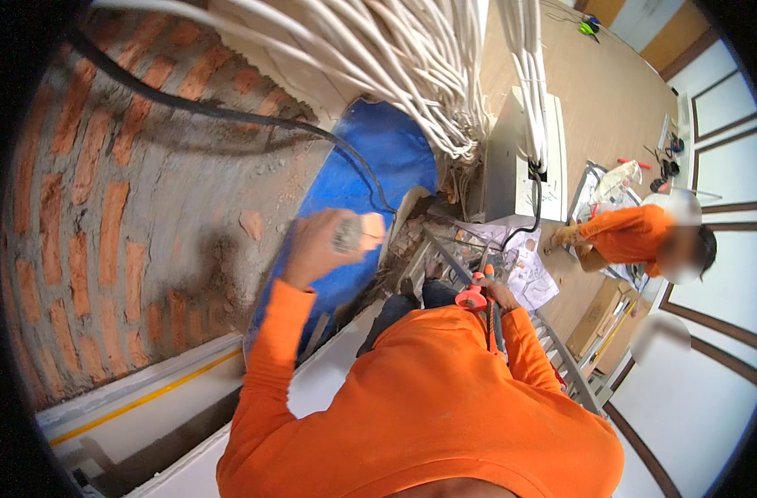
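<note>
My left hand (309, 247) is raised in front of the blue sheet (316, 187), its fingers closed around a broken piece of brick (371, 231) with grey mortar on one side. The hand is slightly blurred by motion. Close to my body, my right hand (502, 295) grips a chisel (471, 300) with a round red hand guard. A dark, orange-edged handle runs down beside it against my orange sleeve, and its other end is hidden. To the left rises a wall of exposed brick (113, 207), partly smeared with grey mortar.
Thick bundles of white cables (412, 66) hang overhead, one entering a pale metal box (520, 158). A black cable (229, 118) crosses the wall. Below me stands a metal ladder (573, 365). On the floor at right, another person in orange (627, 236) crouches near a cardboard box (603, 319).
</note>
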`<action>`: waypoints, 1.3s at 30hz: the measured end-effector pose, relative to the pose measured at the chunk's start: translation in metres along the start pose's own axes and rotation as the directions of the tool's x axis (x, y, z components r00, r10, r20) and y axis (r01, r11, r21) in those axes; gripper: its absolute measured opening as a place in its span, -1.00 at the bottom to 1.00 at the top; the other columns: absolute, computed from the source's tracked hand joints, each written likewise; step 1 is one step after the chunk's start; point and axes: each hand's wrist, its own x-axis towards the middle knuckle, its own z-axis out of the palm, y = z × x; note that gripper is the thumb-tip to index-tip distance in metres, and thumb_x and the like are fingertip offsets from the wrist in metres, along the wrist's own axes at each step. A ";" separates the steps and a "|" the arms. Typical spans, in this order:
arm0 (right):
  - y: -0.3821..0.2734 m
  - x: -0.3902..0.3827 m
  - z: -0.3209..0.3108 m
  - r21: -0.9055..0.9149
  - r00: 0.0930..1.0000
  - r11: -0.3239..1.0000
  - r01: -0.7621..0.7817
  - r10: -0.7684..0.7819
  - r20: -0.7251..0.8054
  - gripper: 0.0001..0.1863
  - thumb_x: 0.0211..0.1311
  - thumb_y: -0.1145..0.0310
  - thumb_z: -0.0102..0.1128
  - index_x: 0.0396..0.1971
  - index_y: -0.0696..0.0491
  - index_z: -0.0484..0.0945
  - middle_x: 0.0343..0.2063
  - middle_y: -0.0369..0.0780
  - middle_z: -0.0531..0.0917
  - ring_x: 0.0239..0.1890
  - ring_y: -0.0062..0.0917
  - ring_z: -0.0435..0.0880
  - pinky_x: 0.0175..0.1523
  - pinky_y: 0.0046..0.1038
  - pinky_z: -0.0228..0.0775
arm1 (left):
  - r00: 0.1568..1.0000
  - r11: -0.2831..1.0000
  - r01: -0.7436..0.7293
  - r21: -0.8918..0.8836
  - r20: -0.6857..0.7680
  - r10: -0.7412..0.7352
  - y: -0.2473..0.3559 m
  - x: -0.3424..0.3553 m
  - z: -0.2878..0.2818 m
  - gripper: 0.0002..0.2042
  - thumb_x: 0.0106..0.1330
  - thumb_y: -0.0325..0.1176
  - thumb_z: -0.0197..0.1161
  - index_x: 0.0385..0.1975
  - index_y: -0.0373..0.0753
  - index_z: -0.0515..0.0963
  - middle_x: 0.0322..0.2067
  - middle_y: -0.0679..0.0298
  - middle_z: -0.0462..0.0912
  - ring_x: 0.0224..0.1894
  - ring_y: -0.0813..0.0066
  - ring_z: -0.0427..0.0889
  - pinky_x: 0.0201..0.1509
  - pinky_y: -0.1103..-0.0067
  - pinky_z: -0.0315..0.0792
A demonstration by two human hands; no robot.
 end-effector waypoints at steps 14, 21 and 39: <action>-0.005 0.005 -0.035 -0.098 0.999 0.995 0.004 -0.008 -0.041 -0.67 0.15 0.26 0.28 -0.16 0.15 0.52 -0.31 -0.21 0.64 -0.30 -0.49 0.63 -0.15 -0.49 0.48 | 0.883 0.917 0.280 -0.286 -0.298 -0.362 -0.082 0.037 0.165 -0.20 -0.03 -0.03 0.49 0.26 -0.13 0.34 0.21 0.06 0.41 0.26 0.05 0.38 0.28 0.27 0.27; -0.004 0.012 -0.013 0.077 0.999 0.997 -0.016 0.014 0.037 -0.68 0.14 0.31 0.28 -0.19 0.17 0.49 -0.36 -0.20 0.62 -0.32 -0.45 0.63 -0.17 -0.44 0.51 | 0.512 0.811 0.068 -0.581 -0.677 -0.528 -0.124 -0.052 -0.045 -0.70 0.25 -0.33 0.30 -0.06 -0.28 0.53 -0.23 0.20 0.63 -0.17 0.40 0.59 -0.04 0.50 0.44; -0.023 -0.009 0.003 0.050 0.999 0.999 -0.012 0.014 -0.029 -0.72 0.14 0.31 0.26 -0.19 0.10 0.51 -0.39 -0.24 0.61 -0.36 -0.46 0.62 -0.21 -0.47 0.49 | 0.656 0.820 0.191 -0.539 -0.551 -0.515 -0.067 -0.071 0.026 -0.55 0.02 -0.35 0.46 -0.07 -0.26 0.51 -0.21 0.05 0.59 -0.12 0.07 0.58 0.03 0.40 0.44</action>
